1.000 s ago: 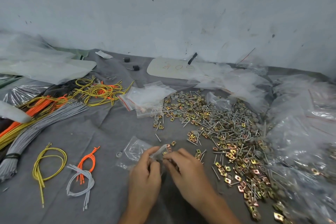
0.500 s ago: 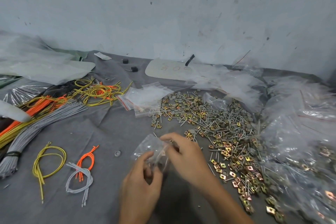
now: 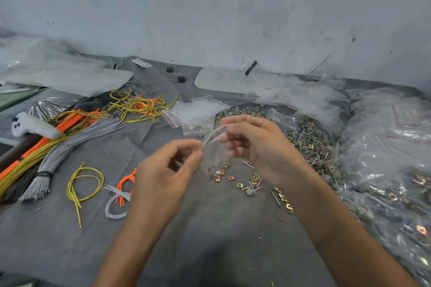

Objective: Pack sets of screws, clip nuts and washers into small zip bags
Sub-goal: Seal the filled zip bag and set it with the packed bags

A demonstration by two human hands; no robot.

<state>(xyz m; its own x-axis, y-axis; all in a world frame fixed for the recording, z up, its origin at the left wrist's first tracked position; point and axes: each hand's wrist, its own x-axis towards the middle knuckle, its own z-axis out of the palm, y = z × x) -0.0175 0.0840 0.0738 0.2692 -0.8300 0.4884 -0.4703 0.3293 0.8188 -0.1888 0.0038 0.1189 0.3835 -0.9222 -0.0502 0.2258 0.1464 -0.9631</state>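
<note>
Grey cloth (image 3: 70, 240) covers the table, under a stained pale wall (image 3: 210, 7). Far left lie bundles of wires (image 3: 77, 133). In the middle the left hand (image 3: 163, 177) and right hand (image 3: 258, 147) each pinch one side of a small clear bag (image 3: 214, 154), held above the cloth. At the right lies a heap of screws (image 3: 307, 142).

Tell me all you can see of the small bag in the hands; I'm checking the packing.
The small bag is clear, thin plastic, held up above the grey cloth. Both hands pinch its top edge: the left hand at one end, the right hand at the other. It hangs down, with a round washer and a few small metal bits at its bottom. Whether it is sealed is unclear.
</note>
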